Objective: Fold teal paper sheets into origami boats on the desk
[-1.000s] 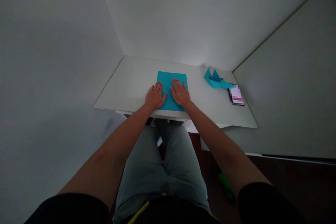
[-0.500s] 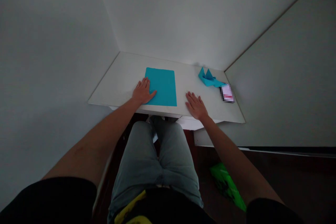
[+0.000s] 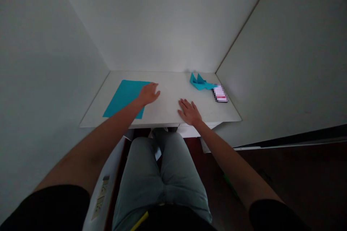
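Your open left hand (image 3: 148,94) rests on the right edge of the teal paper sheet (image 3: 123,98), which spreads leftward from it; your right hand (image 3: 189,112) lies open and flat on the bench (image 3: 168,92), apart.

Single head view, looking forward-down at white desk (image 3: 168,110) from seated height.

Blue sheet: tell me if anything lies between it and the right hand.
Only the left hand, which rests on the right edge of the blue sheet. Otherwise just table top lies between the sheet and the right hand. The folded blue paper figure sits farther right, out of the line.
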`<state>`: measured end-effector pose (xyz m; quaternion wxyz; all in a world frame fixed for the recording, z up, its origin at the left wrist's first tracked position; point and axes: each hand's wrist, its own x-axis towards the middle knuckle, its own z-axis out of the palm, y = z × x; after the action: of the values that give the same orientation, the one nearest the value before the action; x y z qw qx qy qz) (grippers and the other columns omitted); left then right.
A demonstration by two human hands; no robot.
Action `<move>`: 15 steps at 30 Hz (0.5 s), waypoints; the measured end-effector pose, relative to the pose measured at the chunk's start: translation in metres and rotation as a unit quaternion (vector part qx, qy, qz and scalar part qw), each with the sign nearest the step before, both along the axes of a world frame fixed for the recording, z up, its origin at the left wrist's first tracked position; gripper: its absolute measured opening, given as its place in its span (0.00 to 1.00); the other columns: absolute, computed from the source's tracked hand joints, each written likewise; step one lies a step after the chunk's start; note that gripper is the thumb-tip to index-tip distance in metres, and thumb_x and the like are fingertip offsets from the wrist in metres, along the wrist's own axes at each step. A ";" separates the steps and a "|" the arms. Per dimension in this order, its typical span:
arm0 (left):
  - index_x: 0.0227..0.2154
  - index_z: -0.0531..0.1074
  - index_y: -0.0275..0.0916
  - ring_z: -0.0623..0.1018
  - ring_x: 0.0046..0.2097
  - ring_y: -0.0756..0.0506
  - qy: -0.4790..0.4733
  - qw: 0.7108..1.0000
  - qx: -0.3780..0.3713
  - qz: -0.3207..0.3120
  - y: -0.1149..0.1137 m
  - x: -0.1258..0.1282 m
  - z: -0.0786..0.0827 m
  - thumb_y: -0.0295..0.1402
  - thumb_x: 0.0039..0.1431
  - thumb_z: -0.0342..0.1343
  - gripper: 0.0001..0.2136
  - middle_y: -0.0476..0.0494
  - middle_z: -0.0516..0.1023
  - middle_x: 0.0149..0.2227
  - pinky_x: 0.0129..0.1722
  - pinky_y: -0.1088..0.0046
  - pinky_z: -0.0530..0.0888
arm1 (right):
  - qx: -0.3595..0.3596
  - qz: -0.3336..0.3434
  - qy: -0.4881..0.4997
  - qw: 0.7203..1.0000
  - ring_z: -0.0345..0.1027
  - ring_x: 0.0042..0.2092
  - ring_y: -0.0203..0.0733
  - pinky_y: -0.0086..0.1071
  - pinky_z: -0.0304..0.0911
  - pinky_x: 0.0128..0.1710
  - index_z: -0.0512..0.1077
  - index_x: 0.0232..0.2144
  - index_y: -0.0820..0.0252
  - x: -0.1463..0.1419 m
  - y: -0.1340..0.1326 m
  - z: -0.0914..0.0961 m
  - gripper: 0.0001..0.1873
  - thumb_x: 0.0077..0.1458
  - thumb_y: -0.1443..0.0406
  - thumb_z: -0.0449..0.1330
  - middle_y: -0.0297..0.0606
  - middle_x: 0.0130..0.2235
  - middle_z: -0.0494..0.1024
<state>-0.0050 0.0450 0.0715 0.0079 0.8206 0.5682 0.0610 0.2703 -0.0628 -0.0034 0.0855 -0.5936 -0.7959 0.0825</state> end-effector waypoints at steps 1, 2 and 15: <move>0.69 0.67 0.37 0.73 0.68 0.36 -0.008 0.999 0.000 -0.047 0.003 0.036 0.003 0.39 0.73 0.50 0.25 0.32 0.72 0.69 0.68 0.60 0.68 | 0.003 -0.001 0.004 1.000 0.43 0.80 0.50 0.56 0.36 0.78 0.54 0.78 0.56 0.000 0.000 0.000 0.35 0.75 0.52 0.43 0.42 0.79 0.52; 0.69 0.67 0.38 0.74 0.67 0.36 -0.014 0.996 0.000 -0.087 0.005 0.070 0.005 0.37 0.72 0.51 0.25 0.32 0.71 0.69 0.67 0.59 0.69 | 0.006 -0.002 0.009 1.000 0.44 0.80 0.50 0.56 0.37 0.78 0.54 0.77 0.56 -0.001 -0.001 0.000 0.35 0.75 0.52 0.44 0.42 0.79 0.53; 0.63 0.69 0.38 0.82 0.56 0.32 -0.045 0.995 -0.053 -0.066 0.054 0.240 -0.025 0.31 0.71 0.53 0.20 0.29 0.81 0.57 0.55 0.55 0.76 | 0.001 0.002 0.035 0.999 0.50 0.77 0.54 0.56 0.37 0.78 0.62 0.73 0.59 -0.002 -0.003 0.001 0.35 0.74 0.47 0.48 0.50 0.75 0.63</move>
<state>0.2345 0.0994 0.0464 0.0808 0.8511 0.5144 0.0666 0.2682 -0.0662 -0.0020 0.1133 -0.5887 -0.7938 0.1025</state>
